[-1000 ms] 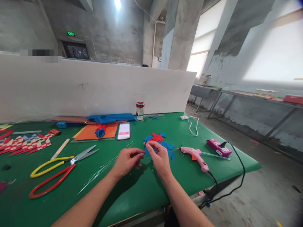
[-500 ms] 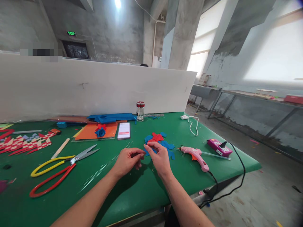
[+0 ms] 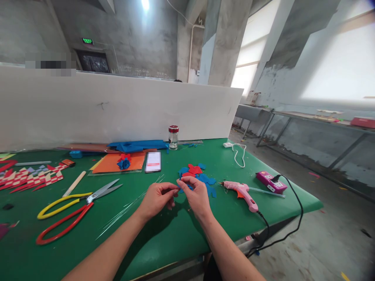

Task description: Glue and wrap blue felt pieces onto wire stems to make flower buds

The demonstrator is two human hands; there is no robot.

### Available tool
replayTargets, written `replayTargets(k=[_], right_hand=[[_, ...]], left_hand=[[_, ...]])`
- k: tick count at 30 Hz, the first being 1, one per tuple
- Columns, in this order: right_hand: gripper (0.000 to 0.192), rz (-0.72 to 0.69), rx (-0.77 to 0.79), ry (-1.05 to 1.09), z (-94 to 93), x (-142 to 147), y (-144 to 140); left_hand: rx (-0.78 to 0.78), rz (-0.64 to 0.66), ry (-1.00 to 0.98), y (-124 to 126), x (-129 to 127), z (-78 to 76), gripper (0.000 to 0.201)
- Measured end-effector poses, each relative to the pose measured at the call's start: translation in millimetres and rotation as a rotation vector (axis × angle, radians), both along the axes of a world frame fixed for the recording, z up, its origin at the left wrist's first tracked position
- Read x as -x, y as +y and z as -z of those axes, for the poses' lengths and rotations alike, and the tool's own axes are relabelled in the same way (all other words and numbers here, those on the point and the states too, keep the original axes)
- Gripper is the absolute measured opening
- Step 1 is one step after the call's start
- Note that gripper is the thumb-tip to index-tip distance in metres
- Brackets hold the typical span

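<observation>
My left hand (image 3: 159, 199) and my right hand (image 3: 197, 197) meet over the front of the green table, fingertips almost touching. Each has thumb and fingers pinched together. Whatever lies between the fingertips is too small and hidden to make out. Just behind my right hand lies a loose pile of blue paper petals (image 3: 208, 180) with red petals (image 3: 194, 169) on top. To the left of my left hand, thin wires (image 3: 124, 210) lie slantwise on the table. A pink glue gun (image 3: 241, 191) rests on its side to the right of my right hand.
Big scissors (image 3: 90, 198) with yellow and red handles lie open at left beside a wooden stick (image 3: 75, 183). Farther back are a red-and-blue paper flower (image 3: 124, 162) on orange paper, a phone (image 3: 153, 162) and a jar (image 3: 173, 138). A purple power strip (image 3: 271, 182) sits near the right edge.
Hardly anything differs. Both hands keep their pinch in the same place, with only a tiny shift of the fingertips and of the whole view.
</observation>
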State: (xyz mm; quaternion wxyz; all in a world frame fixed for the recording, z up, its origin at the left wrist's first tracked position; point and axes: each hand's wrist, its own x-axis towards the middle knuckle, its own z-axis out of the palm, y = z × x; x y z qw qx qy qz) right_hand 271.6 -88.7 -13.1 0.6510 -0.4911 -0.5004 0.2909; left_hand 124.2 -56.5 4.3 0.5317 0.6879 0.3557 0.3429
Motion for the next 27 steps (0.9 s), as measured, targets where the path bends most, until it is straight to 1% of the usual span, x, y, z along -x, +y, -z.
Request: replayTargets(k=[6, 17, 27], right_hand=[[0.021, 0.016, -0.007, -0.001, 1.2, 0.3, 0.0], [0.022, 0.004, -0.012, -0.02, 3.2, -2.5, 1.6], [0.023, -0.014, -0.019, -0.002, 2.8, -0.6, 0.8]], left_hand=[[0.005, 0.007, -0.005, 0.4, 0.3, 1.8, 0.029], [0.01, 0.017, -0.011, 0.1, -0.1, 2.7, 0.029], [0.018, -0.012, -0.04, -2.3, 0.9, -3.6, 0.032]])
